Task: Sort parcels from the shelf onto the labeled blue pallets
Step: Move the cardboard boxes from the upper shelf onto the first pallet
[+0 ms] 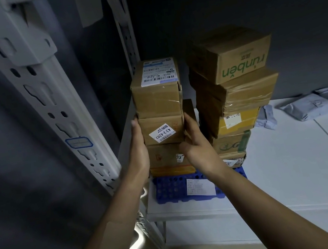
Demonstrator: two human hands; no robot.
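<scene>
Left hand (138, 148) and right hand (197, 145) clamping labeled box (163, 130) mid left stack, on blue pallet (169, 190).

Blue pallet (169, 188) on white shelf (296, 167) carries two cardboard stacks. Left hand (138, 148) and right hand (197, 147) press opposite sides of the labeled box (163, 130), second from top of the stack on the pallet's left side. Grey mailers (318, 103) lie right of the pallet.

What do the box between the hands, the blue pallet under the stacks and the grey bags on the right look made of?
The box looks like brown corrugated cardboard, matte, with a paper label. The blue pallet seems moulded plastic, given its uniform colour and grid of holes. The grey bags appear to be thin plastic mailer film, crumpled and limp.
</scene>
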